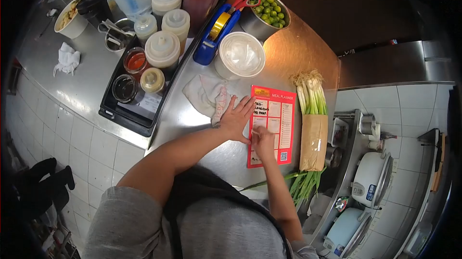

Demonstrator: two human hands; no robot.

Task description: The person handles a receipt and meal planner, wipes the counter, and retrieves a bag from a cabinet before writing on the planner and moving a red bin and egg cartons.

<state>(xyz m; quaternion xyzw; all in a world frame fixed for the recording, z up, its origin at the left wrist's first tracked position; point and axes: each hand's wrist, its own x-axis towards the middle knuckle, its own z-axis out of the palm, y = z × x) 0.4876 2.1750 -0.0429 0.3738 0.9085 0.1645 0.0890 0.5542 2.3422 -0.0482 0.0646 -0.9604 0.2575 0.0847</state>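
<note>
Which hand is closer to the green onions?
Right. The right hand is over the meal planner beside the green onions; the left hand is farther away, at the planner's left edge.

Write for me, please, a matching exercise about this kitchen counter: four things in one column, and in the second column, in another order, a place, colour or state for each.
Things
1. meal planner
2. tape dispenser
3. small green fruits
4. spring onions

Places, colours or states
A. partly wrapped in brown paper
B. inside a round metal container
C. red border, under the right hand
D. blue, next to the round white tub

Right pairs: 1-C, 2-D, 3-B, 4-A
</note>
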